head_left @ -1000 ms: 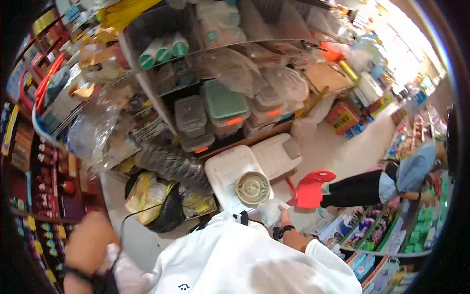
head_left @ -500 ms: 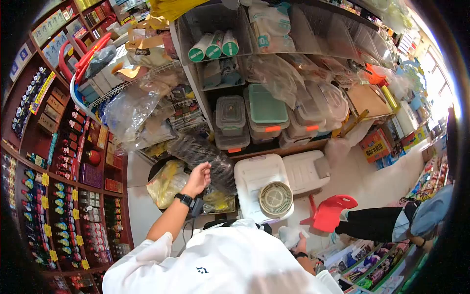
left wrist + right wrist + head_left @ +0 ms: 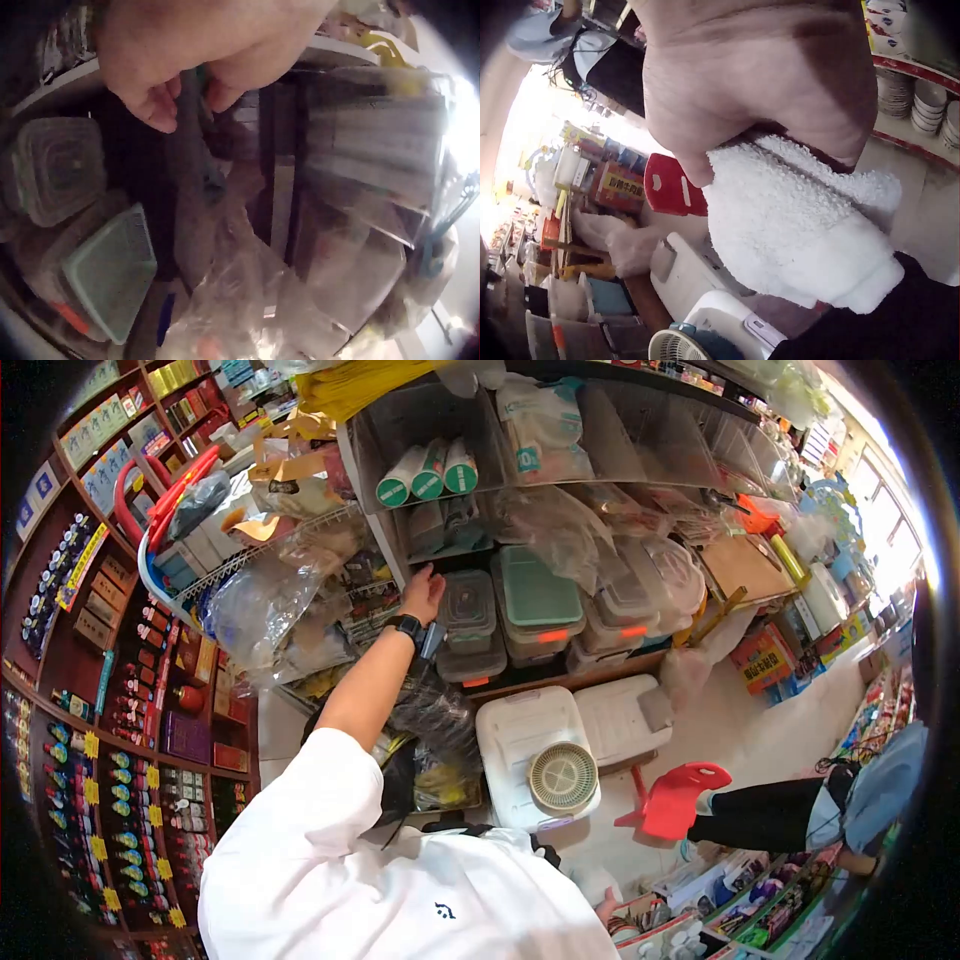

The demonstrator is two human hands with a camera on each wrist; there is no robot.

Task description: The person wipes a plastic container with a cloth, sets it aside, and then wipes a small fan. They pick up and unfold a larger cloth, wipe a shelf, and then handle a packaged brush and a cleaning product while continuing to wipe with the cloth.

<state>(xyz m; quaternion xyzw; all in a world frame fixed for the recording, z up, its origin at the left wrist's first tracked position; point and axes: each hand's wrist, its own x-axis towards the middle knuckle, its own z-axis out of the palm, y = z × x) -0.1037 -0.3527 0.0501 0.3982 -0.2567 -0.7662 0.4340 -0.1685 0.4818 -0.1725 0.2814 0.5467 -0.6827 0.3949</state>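
My left hand (image 3: 423, 592) is raised at the front edge of a shelf (image 3: 455, 552), beside a lidded clear plastic container (image 3: 468, 600). In the left wrist view, the thumb and fingers of this hand (image 3: 202, 60) are bent and apart, with the grey shelf edge showing between their tips. My right hand (image 3: 765, 82) hangs low at my side and grips a folded white terry towel (image 3: 795, 225). In the head view, only a small part of the right hand (image 3: 606, 906) shows past my shirt.
Green-capped rolls (image 3: 427, 482) lie in the compartment above. Below, a round basket (image 3: 563, 776) sits on a white lidded bin (image 3: 515, 725). A red stool (image 3: 670, 805) stands on the floor by another person's legs (image 3: 755, 818). Bottle shelves (image 3: 130, 810) line the left side.
My left hand has risen from low on the left, past the dark plastic bundle, up to the shelf edge. The right hand, with the towel, has dropped lower and nearer my body.
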